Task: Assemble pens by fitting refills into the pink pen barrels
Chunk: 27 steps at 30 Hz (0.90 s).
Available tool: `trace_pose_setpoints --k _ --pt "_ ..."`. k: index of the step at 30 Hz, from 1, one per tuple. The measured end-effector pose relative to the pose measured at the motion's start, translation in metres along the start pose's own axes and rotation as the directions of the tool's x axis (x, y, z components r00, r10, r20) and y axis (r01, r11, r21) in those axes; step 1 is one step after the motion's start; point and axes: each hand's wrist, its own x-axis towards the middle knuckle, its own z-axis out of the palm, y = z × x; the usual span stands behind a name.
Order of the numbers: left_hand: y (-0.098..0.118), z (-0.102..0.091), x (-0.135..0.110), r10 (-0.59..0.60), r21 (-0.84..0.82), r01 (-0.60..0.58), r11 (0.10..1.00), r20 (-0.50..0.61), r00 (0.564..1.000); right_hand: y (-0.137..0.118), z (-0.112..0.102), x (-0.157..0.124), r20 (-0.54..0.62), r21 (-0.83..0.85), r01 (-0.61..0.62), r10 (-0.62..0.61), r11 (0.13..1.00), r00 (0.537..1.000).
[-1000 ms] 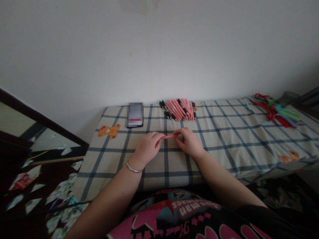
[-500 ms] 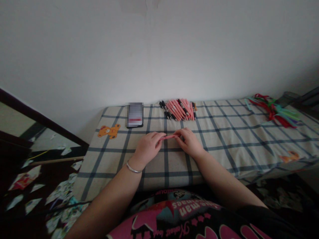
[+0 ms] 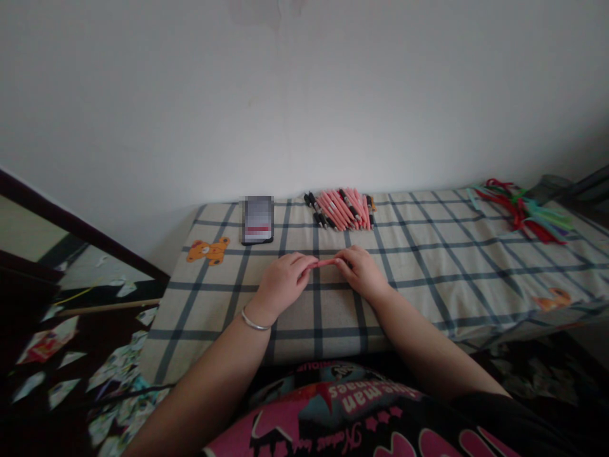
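Note:
Between my two hands a slim pink pen [image 3: 326, 262] lies nearly level, just above the checked tablecloth [image 3: 333, 317]. The fingers of my left hand [image 3: 284, 279] are pinched on its left end, and a silver bangle sits on that wrist. My right hand [image 3: 360, 273] grips the other end between thumb and fingers. Both ends of the pen are hidden by the fingertips. Beyond my hands, near the wall, lies a pile of pink and black pens [image 3: 340, 209].
A phone [image 3: 257, 220] with a blurred screen lies to the left. Far right is a heap of red, green and blue strips [image 3: 528, 212] beside a dark see-through container [image 3: 549, 187]. The wall [image 3: 304, 114] rises behind. Paper scraps [image 3: 118, 374] litter the floor at left.
My fingers have shifted slightly on the pink pen, and it sits a little more level. My arms and the other objects are where they were.

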Motion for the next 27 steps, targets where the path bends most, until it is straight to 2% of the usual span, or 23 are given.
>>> trace_pose_setpoints --k 9,16,27 --pt "0.0000 0.0003 0.0002 -0.031 0.008 0.031 0.999 -0.031 0.999 0.0006 0.0000 -0.0015 -0.014 0.061 -0.003 0.004 0.998 1.000" --pt "0.0005 -0.0006 0.0003 -0.055 0.012 0.055 0.998 -0.021 0.998 0.0045 0.0033 -0.0016 -0.039 0.058 0.094 -0.092 0.994 0.995" --pt "-0.0022 0.0019 0.0002 -0.020 -0.001 0.020 1.000 -0.042 0.999 0.0036 0.0012 -0.0009 -0.047 0.064 0.093 -0.090 0.994 0.995"
